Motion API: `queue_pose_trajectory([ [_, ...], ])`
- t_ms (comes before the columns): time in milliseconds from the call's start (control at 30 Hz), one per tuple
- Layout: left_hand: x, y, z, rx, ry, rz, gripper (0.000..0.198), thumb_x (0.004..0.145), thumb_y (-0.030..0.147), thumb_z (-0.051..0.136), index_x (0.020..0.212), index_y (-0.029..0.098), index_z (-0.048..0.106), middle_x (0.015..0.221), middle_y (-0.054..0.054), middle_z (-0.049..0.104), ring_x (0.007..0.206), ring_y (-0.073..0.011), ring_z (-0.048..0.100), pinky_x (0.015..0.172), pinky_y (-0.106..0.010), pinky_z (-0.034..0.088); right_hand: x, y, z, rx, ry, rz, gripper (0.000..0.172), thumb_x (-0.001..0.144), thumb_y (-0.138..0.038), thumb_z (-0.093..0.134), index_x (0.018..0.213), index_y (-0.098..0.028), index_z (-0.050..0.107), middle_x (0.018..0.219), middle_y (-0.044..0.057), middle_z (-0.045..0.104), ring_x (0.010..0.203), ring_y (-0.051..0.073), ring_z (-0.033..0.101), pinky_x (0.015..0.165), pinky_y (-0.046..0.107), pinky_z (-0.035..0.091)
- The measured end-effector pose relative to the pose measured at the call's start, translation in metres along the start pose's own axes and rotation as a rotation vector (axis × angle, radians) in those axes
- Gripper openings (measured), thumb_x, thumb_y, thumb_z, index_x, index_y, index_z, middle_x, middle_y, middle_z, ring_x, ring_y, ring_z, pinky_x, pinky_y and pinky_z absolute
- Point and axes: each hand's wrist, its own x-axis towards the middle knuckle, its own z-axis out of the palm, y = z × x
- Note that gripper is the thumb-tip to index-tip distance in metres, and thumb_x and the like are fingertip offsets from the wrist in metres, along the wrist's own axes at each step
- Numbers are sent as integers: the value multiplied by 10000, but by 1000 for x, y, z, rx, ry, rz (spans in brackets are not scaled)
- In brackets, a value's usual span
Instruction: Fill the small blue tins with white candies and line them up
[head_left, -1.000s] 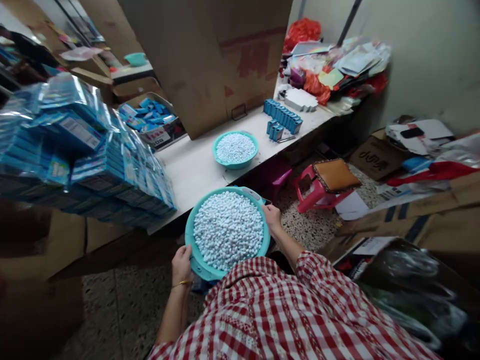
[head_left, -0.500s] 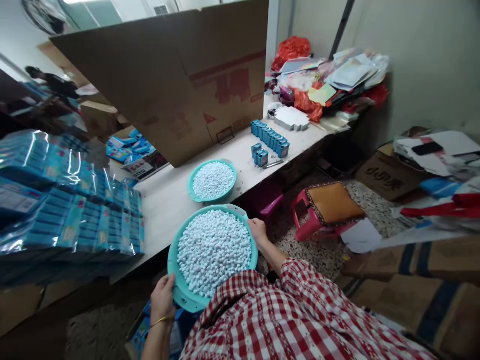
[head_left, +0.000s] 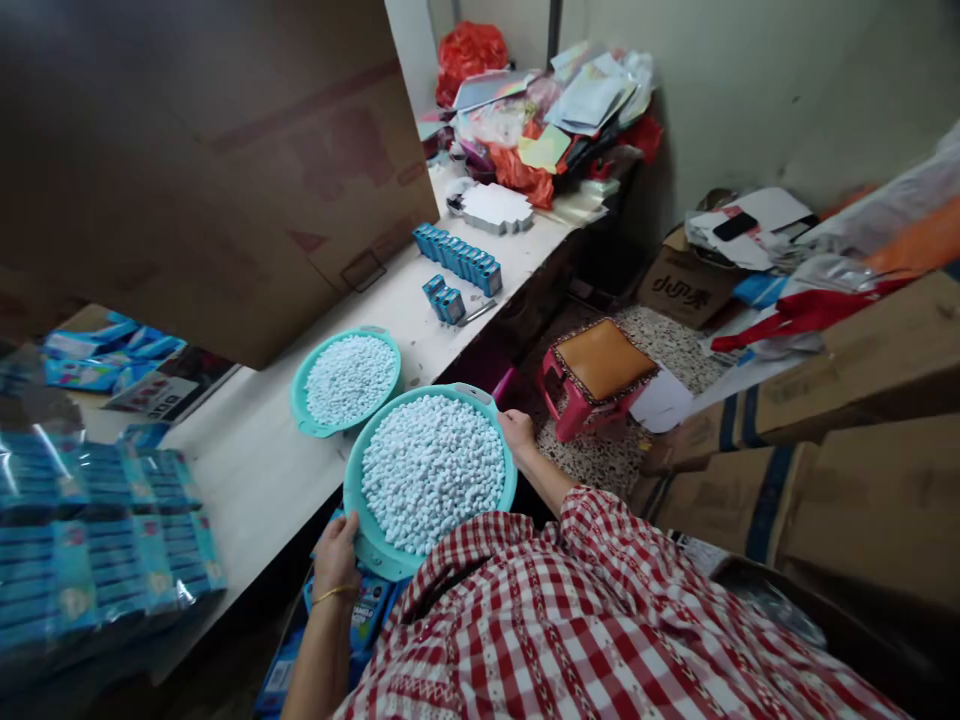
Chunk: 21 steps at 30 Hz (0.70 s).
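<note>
I've got the big basin point(head_left: 430, 478) of white pellets point(head_left: 433, 470) pinched at opposite rims, left hand point(head_left: 335, 556), right hand point(head_left: 517, 432), hanging off the table's point(head_left: 247, 470) front edge. Heaped full; any tilt spills.

Shirt point(head_left: 600, 620): red & white check, woven cotton look, w/ thin darker red lines running thru the squares; fills the lower middle & right of view. Fabric creased, folds across the front. Sleeves short, ending approx. at the elbow; right sleeve point(head_left: 592, 520) hem loose & wide. Forearms bare below that on both sides. Left wrist has a thin gold-coloured bangle point(head_left: 335, 594), single plain band, no stones or charms visible. Left hand point(head_left: 336, 556) & right hand point(head_left: 517, 432) both bare: no gloves, no watch, no rings that can be made out. Nails too small to tell.
</note>
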Motion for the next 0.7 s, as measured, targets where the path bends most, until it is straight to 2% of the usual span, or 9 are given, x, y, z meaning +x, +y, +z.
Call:
queue_pose_trajectory([
  [100, 3, 14, 30, -32, -89, -125, 129, 599, 244, 605, 668, 138, 575, 520, 23, 559, 482, -117, 520, 544, -259, 468, 13, 4, -20, -18, 68, 11, 275, 655, -341, 443, 502, -153, 572, 471, -19, 489, 502, 96, 405, 467, 209, 259],
  [233, 14, 30, 92, 35, -187, -122, 166, 581, 264, 608, 685, 140, 571, 545, 34, 556, 484, -100, 495, 530, -235, 431, 55, 9, -51, -18, 153, 33, 257, 652, -323, 447, 488, -161, 562, 475, -13, 506, 498, 103, 419, 474, 216, 265],
  [367, 27, 35, 172, 179, -258, -127, 203, 579, 285, 618, 731, 156, 576, 552, 49, 542, 492, -100, 475, 522, -235, 400, 103, 26, -94, 0, 253, 75, 239, 673, -317, 464, 557, -159, 602, 558, 5, 585, 561, 116, 489, 528, 210, 318],
  [467, 36, 33, 238, 271, -364, -117, 225, 564, 307, 620, 730, 161, 578, 551, 49, 537, 494, -102, 467, 516, -238, 386, 127, 46, -132, -4, 355, 131, 249, 697, -333, 469, 596, -162, 619, 607, 15, 622, 594, 122, 517, 568, 212, 348],
  [600, 34, 29, 324, 330, -511, -97, 342, 459, 360, 680, 705, 143, 580, 543, 36, 547, 492, -105, 471, 503, -235, 378, 140, 73, -184, -32, 490, 218, 290, 710, -379, 454, 591, -165, 609, 610, 25, 622, 596, 132, 515, 589, 228, 360],
  [700, 19, 29, 375, 381, -644, -90, 408, 416, 414, 697, 685, 132, 577, 538, 30, 540, 500, -107, 472, 502, -235, 380, 143, 88, -219, -51, 582, 274, 323, 698, -421, 443, 612, -157, 608, 620, 44, 618, 601, 150, 506, 592, 246, 358],
])
